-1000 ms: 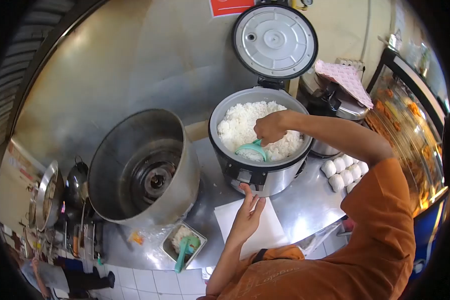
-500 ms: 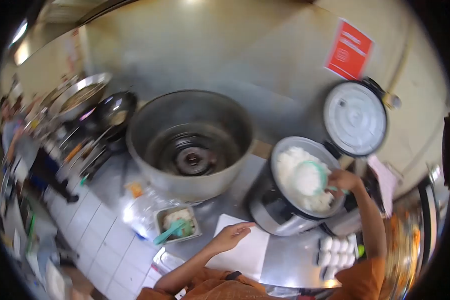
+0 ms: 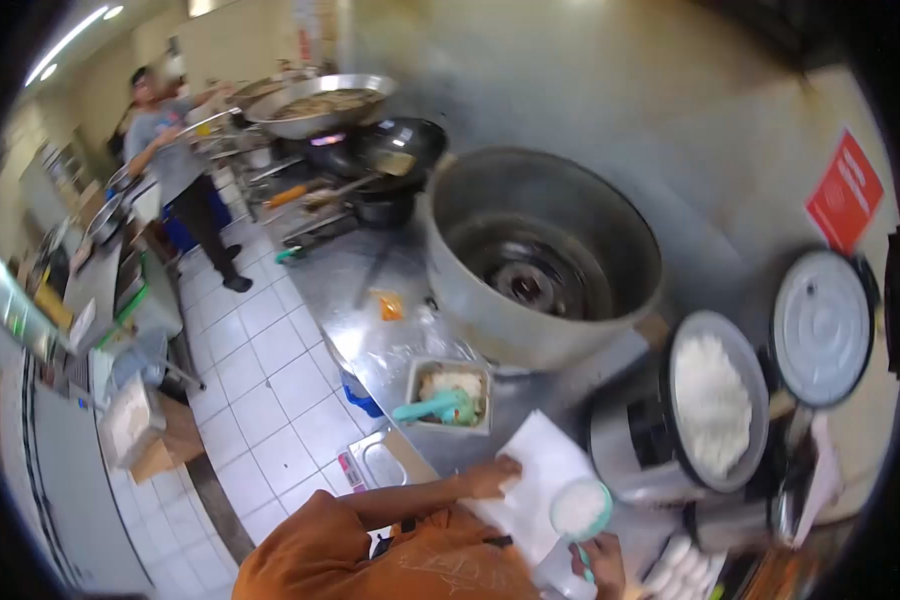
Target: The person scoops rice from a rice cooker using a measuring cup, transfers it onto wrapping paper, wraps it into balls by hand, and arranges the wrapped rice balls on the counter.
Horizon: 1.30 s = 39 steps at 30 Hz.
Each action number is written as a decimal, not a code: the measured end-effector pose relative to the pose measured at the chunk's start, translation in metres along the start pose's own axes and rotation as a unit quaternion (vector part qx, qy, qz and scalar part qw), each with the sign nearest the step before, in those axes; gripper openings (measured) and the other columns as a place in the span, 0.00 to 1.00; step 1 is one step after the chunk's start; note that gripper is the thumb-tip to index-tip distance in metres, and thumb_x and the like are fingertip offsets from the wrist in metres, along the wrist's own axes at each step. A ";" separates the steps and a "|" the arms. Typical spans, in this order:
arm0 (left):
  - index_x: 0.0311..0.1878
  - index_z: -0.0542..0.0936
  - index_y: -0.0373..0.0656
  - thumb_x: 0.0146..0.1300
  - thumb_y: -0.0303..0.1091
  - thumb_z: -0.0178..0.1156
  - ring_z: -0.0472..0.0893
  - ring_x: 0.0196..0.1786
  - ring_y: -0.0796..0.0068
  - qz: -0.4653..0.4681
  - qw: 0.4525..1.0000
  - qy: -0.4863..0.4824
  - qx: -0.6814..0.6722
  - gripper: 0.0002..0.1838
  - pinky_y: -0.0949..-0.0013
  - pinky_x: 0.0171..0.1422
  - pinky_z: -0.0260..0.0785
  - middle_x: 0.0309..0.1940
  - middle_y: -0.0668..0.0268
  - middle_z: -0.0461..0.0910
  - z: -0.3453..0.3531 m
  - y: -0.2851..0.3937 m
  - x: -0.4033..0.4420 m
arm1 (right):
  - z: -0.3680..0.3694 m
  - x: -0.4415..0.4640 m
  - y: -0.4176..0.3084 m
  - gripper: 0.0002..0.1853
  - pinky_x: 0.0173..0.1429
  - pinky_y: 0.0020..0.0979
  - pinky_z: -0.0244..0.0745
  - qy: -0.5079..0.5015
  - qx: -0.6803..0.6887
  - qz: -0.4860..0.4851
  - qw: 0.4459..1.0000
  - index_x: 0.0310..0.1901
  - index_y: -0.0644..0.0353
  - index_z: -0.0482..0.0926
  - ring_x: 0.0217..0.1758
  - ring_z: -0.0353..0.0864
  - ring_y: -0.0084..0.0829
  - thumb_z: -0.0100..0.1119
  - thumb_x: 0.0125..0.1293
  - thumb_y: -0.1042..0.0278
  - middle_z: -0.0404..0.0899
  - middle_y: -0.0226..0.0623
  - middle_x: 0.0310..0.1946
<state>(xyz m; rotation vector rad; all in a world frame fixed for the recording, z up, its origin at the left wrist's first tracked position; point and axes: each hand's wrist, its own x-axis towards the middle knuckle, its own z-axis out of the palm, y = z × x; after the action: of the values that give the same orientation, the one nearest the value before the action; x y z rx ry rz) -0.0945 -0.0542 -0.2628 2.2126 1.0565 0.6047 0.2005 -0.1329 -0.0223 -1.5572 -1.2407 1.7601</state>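
Note:
My right hand (image 3: 600,562) is closed on the handle of a turquoise scoop (image 3: 580,508) filled with white rice, held over the right side of a white paper sheet (image 3: 536,470). At the sheet's left edge, my left hand (image 3: 490,478) touches the paper; its fingers are bent and blurred, so whether it pinches the edge cannot be made out. Beyond and to the right stands the open rice cooker (image 3: 625,440), with rice (image 3: 712,405) inside it.
A large metal pot (image 3: 545,255) stands behind the sheet. To its left are a small tray (image 3: 452,425) with a turquoise spoon, an orange packet (image 3: 388,305), and woks (image 3: 320,105). Wrapped white bundles (image 3: 678,570) lie at lower right. Another person (image 3: 175,160) stands at far left.
The view has swung right to left across the counter. My right hand has lifted the scoop with rice from the cooker to the paper. My left hand has moved onto the paper's edge.

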 end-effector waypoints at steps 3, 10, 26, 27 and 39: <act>0.77 0.66 0.48 0.48 0.41 0.78 0.60 0.78 0.53 -0.022 0.997 -0.070 -0.036 0.51 0.50 0.83 0.51 0.75 0.57 0.65 -0.017 0.014 -0.007 | 0.025 0.014 0.062 0.14 0.25 0.28 0.69 0.041 -0.021 0.014 0.999 0.33 0.68 0.80 0.19 0.75 0.23 0.56 0.75 0.67 0.77 0.33 0.23; 0.79 0.62 0.52 0.42 0.41 0.81 0.65 0.76 0.56 -0.076 0.995 -0.058 -0.007 0.57 0.49 0.79 0.53 0.73 0.60 0.69 -0.049 0.052 -0.004 | 0.050 0.030 0.089 0.10 0.23 0.29 0.71 0.166 0.166 -0.010 0.972 0.49 0.66 0.77 0.20 0.73 0.23 0.55 0.78 0.66 0.73 0.31 0.26; 0.84 0.46 0.56 0.37 0.51 0.83 0.56 0.82 0.61 -0.099 0.987 -0.120 0.047 0.72 0.42 0.82 0.41 0.79 0.59 0.62 -0.059 0.040 0.011 | 0.073 0.064 0.125 0.28 0.39 0.36 0.80 0.325 -0.379 -0.224 0.837 0.69 0.55 0.75 0.34 0.80 0.35 0.64 0.67 0.76 0.78 0.39 0.37; 0.84 0.45 0.56 0.36 0.51 0.84 0.55 0.83 0.62 -0.101 0.986 -0.122 0.043 0.74 0.42 0.83 0.41 0.79 0.59 0.61 -0.060 0.040 0.013 | 0.073 0.067 0.131 0.28 0.41 0.36 0.80 0.314 -0.412 -0.239 0.822 0.69 0.54 0.76 0.37 0.81 0.36 0.64 0.66 0.75 0.78 0.39 0.40; 0.84 0.42 0.54 0.25 0.51 0.85 0.53 0.84 0.67 -0.114 0.987 -0.115 0.023 0.82 0.43 0.84 0.36 0.80 0.62 0.60 -0.052 0.031 0.010 | 0.097 0.123 0.094 0.36 0.43 0.48 0.84 0.267 -0.376 -0.128 0.878 0.61 0.57 0.74 0.44 0.86 0.47 0.77 0.56 0.48 0.71 0.38 0.60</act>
<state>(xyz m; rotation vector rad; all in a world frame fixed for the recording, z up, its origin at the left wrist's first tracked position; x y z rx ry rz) -0.1051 -0.0451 -0.2030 2.1007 1.1871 0.2212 0.0982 -0.1060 -0.1714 -1.9662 -1.8137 0.5904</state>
